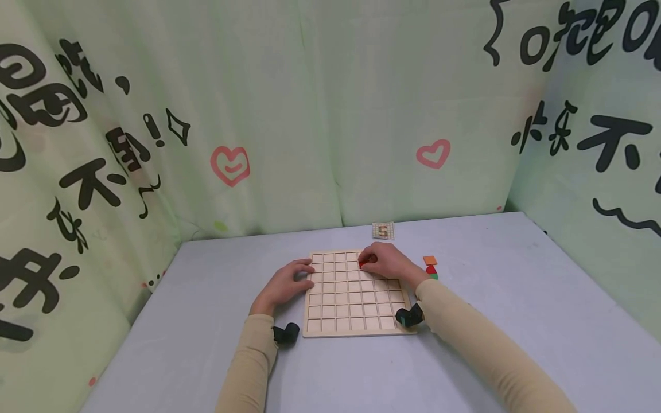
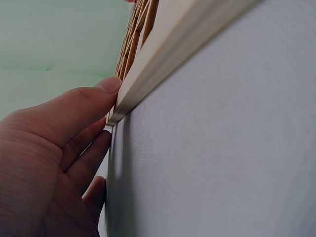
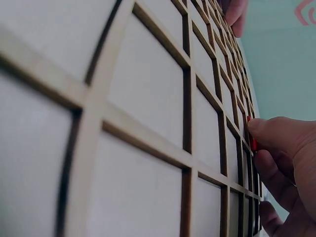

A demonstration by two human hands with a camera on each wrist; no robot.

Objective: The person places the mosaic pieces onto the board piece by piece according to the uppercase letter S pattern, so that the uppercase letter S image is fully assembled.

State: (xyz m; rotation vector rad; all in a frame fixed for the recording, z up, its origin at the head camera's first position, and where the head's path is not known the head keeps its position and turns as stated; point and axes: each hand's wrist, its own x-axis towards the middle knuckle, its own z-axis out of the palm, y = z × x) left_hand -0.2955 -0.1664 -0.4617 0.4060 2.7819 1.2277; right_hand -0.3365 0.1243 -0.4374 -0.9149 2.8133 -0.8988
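Observation:
A wooden grid board point(image 1: 329, 328) with square cells lies flat on the table. In the head view my right hand point(image 1: 391, 261) is over its far right part and pinches a small red piece point(image 1: 361, 265) between thumb and fingers. The right wrist view shows the red piece point(image 3: 254, 143) low against the grid, partly covered by the thumb; its full shape is hidden. My left hand point(image 1: 285, 284) is at the board's left edge. In the left wrist view its thumb point(image 2: 94, 96) touches the wooden rim, with the other fingers extended beside the edge.
Right of the board lie an orange square point(image 1: 430, 260), a red piece point(image 1: 431, 269) and a green piece point(image 1: 434, 276), the last partly behind my right forearm. A patterned card point(image 1: 383, 230) lies at the table's back edge. Printed curtains point(image 1: 320, 115) surround the table.

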